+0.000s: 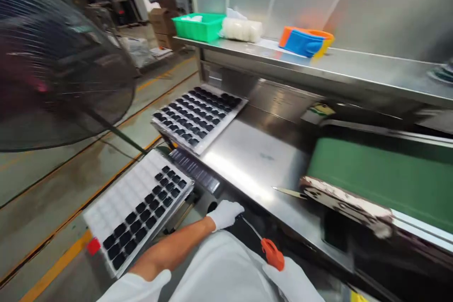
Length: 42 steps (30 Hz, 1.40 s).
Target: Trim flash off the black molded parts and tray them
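Observation:
My right hand (292,281), in a white glove at the bottom edge, grips an orange-handled tool (272,252). The tool's thin metal shaft runs up and left to my left hand (225,213). That hand is also in a white glove, with its fingers curled, at the front edge of the steel table (255,170). Whether it pinches the shaft's tip is not visible. Left of my left forearm a white tray (116,200) juts out past the table, its near part filled with several black parts. A second tray (198,115), full of black parts, lies on the table's far left.
A dark ribbed strip (194,169) lies between the trays. A green conveyor belt (382,179) runs at right, with a worn white roller end (347,203). The upper shelf (354,68) carries a green bin (200,26), a white bag (241,30) and an orange-blue object (306,41). A large fan (53,61) stands at left.

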Motion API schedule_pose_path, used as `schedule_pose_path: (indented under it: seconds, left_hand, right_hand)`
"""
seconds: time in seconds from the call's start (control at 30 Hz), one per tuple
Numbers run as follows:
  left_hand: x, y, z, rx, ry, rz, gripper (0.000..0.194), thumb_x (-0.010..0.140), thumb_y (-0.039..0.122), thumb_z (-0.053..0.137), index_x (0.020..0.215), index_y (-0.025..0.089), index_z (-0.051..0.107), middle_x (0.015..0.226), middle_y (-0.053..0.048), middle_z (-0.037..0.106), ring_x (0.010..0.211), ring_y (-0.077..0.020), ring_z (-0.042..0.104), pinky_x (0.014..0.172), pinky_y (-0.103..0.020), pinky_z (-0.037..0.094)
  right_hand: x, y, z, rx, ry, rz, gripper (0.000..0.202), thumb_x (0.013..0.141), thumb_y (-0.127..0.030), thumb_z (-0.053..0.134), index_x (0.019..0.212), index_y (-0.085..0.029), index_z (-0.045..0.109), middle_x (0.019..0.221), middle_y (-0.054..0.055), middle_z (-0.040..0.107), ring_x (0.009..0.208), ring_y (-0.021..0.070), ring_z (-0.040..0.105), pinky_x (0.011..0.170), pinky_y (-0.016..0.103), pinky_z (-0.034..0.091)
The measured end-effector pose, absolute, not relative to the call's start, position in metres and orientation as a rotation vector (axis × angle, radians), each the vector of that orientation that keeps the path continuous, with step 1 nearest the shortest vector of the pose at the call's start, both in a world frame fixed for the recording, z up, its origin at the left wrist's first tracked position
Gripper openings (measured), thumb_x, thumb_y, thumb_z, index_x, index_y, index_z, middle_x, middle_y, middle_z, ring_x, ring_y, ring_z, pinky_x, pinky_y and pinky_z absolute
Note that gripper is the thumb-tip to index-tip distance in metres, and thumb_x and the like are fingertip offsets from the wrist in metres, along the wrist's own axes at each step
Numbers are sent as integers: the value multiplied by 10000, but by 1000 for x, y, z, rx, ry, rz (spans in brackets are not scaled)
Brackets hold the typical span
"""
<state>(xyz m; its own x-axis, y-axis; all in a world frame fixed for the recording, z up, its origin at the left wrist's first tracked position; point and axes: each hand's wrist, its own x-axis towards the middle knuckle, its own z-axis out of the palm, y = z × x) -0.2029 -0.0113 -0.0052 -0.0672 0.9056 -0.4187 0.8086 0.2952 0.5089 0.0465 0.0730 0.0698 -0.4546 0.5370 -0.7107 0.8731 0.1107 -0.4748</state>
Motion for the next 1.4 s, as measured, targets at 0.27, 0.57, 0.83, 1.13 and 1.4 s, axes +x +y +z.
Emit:
schedule_pose_path:
  seconds: [0.27,0.57,0.83,1.13,1.4]
  left_hand:
    - [-201,-5,5,1286,1912,360,294,795,144,599,1059,184,724,1118,-101,735,1072,-305,661,985,-413,470]
    - [-199,-1,-6,685,1727,886,192,601,70,731,775,145,699,724,-7,694,794,-196,658,860,-341,527]
    - [-165,19,-17,-103,1304,1299,214,885,340,585,785,155,546,788,-62,653,772,-148,698,829,-320,581]
    - [-120,38,-8,-240,1232,1423,152,928,260,543,811,168,511,781,-48,616,763,-126,696,838,-284,577]
    - [-116,8,-5,285,1531,1228,192,666,44,726,793,175,668,778,-24,652,842,-200,670,952,-370,507]
  right_hand:
    - [37,82,83,1404,2051,-1259,176,689,-255,684,823,-161,749,828,104,759,835,269,724,730,307,517]
    - [38,80,80,1431,2052,-1389,372,684,-303,717,1042,-221,774,933,67,774,991,300,700,820,314,529]
    - [52,56,103,1485,1885,-1528,267,758,-280,595,951,-158,734,921,85,756,903,253,682,796,296,482]
    - [82,41,114,1612,1820,-1604,176,782,-349,595,813,-188,659,822,55,724,740,191,608,641,259,431]
    - [128,39,77,1570,1826,-1430,303,744,-430,636,909,-199,741,823,89,746,845,280,680,781,340,506]
